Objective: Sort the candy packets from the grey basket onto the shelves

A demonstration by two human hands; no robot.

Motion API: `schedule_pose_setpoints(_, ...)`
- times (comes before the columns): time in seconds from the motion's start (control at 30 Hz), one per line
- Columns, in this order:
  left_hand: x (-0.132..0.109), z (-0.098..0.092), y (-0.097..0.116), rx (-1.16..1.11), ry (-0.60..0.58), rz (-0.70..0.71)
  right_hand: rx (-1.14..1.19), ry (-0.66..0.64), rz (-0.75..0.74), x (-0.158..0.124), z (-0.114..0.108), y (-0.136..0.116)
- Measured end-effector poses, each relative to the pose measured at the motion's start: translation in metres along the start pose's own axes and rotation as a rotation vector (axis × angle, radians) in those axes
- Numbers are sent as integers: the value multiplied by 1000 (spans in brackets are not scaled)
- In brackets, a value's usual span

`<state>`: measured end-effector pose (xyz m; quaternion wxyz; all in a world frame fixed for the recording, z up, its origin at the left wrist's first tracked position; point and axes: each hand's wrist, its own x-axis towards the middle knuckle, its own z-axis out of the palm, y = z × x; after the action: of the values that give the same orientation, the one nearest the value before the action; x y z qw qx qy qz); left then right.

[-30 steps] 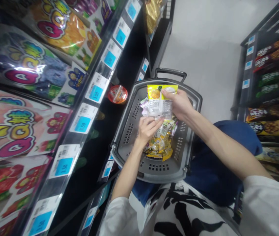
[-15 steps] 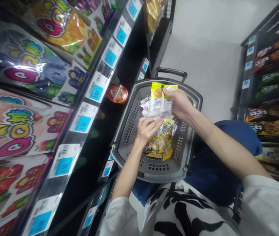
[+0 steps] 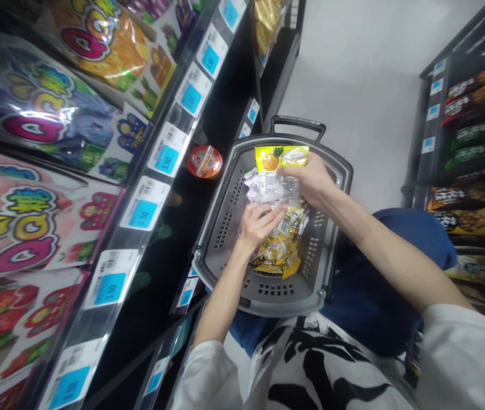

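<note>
Over the shopping basket point(image 3: 221, 270), a small candy packet point(image 3: 268, 185) is held between both hands. Its top is yellow with a pineapple picture; the part below is silvery white with fine print. My right hand point(image 3: 316, 181) grips the packet's right side, thumb across the front. At the bottom edge, my left hand point(image 3: 260, 226) has its fingers closed on the packet, hiding part of that edge. Below the hands lie several yellow packets point(image 3: 279, 253) on the basket floor, with white and purple packets point(image 3: 251, 185) beside the held one.
A shelf with price tags point(image 3: 144, 210) and large gummy candy bags point(image 3: 20, 222) runs along the left. On a lower shelf sits a round red-lidded tub point(image 3: 205, 162). More snack bags point(image 3: 473, 222) fill the right shelf. The basket handle point(image 3: 298, 121) points toward the aisle floor point(image 3: 353, 85).
The packet's yellow top is spread wider and flatter, showing more of the pineapple picture. My right thumb sits slightly lower on it. My left hand has barely moved.
</note>
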<state>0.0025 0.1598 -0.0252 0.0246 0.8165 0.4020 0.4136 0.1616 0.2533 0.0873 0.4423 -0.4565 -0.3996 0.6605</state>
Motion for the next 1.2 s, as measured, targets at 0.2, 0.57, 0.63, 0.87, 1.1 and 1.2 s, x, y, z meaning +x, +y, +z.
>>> schedule_pose_setpoints(0.2,1,-1,1,-47,-33,-86,17,-48,55,1,0,-3)
schedule_pose_setpoints(0.57,1,1,0,-52,-2,-32,50,-71,36,-1,-1,-4)
schedule_pose_setpoints(0.63,0,2,1,-33,26,-25,41,-67,41,0,-1,-3)
schedule_pose_setpoints(0.87,18,4,7,-169,315,-300,24,-22,18,11,-6,1)
schedule_pose_setpoints(1.1,23,3,2,-809,419,-767,-88,87,-86,16,-13,1)
schedule_pose_setpoints(1.2,21,6,2,-891,369,-878,-76,67,-29,16,-16,1)
